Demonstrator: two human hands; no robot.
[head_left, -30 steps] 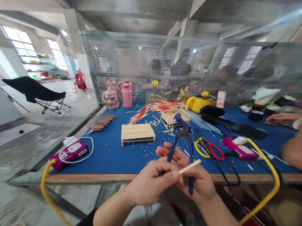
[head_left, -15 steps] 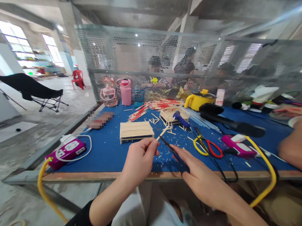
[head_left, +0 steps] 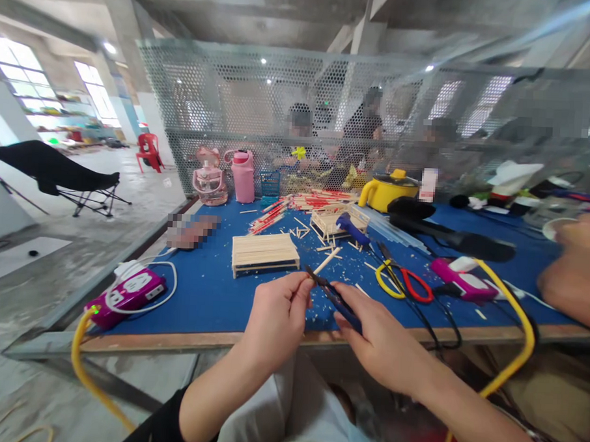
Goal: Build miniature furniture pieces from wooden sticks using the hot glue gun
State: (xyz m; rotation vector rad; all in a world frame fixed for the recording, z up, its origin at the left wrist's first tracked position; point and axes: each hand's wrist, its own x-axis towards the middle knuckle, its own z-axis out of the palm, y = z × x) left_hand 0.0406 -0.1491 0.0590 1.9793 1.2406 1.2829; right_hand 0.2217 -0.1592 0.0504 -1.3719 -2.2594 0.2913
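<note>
Since half a second ago, the dark-jawed, blue-handled metal pliers [head_left: 341,305] have shifted leftward, so that their tips now reach across to the fingertips of the left hand. Going from the left, a low rectangular platform of pale wooden sticks [head_left: 265,252] stands on the blue tabletop [head_left: 198,301], just beyond the left hand [head_left: 277,319] and a little to its left. That hand is closed in a pinch, thumb against fingers, on the near end of a slim, pale wooden stick [head_left: 328,260]. From the pinch the stick runs away from the person and to the right, its far end free and aimed toward the loose offcuts. Across it, close to the pinch, lie the jaws of the pliers, whose long axis slopes from the right hand [head_left: 382,339] up and to the left; the two lines cross at a wide angle. So the left hand is the nearer one to the crossing, almost touching it, with the right hand farther back, gripping the pliers by their handles. Whether the jaws are pressed onto the wood or merely around it, I cannot tell. Farther right rests a tool with one yellow and one red looped handle [head_left: 404,275], touched by neither hand.
</note>
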